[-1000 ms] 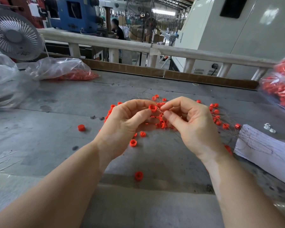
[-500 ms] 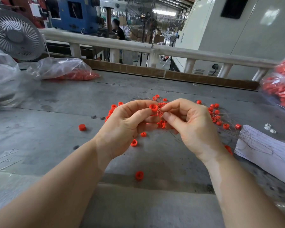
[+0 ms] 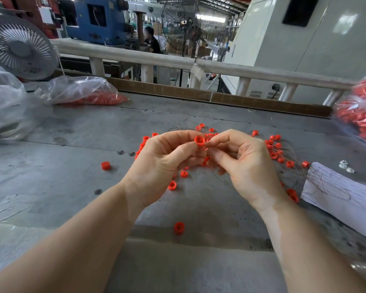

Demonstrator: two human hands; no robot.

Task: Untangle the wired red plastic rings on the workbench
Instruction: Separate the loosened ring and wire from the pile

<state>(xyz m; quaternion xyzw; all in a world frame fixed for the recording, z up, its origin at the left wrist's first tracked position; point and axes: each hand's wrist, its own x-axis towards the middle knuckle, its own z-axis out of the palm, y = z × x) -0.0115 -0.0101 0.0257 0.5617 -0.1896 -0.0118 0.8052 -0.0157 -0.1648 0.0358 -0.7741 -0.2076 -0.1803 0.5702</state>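
Note:
A tangle of thin wires strung with small red plastic rings (image 3: 275,150) spreads over the grey workbench (image 3: 72,132), partly hidden behind my hands. My left hand (image 3: 163,163) pinches one red ring (image 3: 199,140) between thumb and forefinger, lifted above the pile. My right hand (image 3: 241,166) meets it from the right and pinches the thin wire just below that ring. Loose red rings lie apart on the bench: one at the left (image 3: 105,165), two under my left hand (image 3: 172,185), one near the front (image 3: 179,227).
A clear bag of red rings (image 3: 87,92) lies at the back left beside a white fan (image 3: 19,47). Another full bag (image 3: 361,115) sits at the right edge. A sheet of paper (image 3: 342,193) with wires on it and small white parts (image 3: 347,167) lie at the right.
Both hands have stayed together over the pile, shifting slightly; the pinched ring remains between the left fingers while the right fingers work at the wire beside it.

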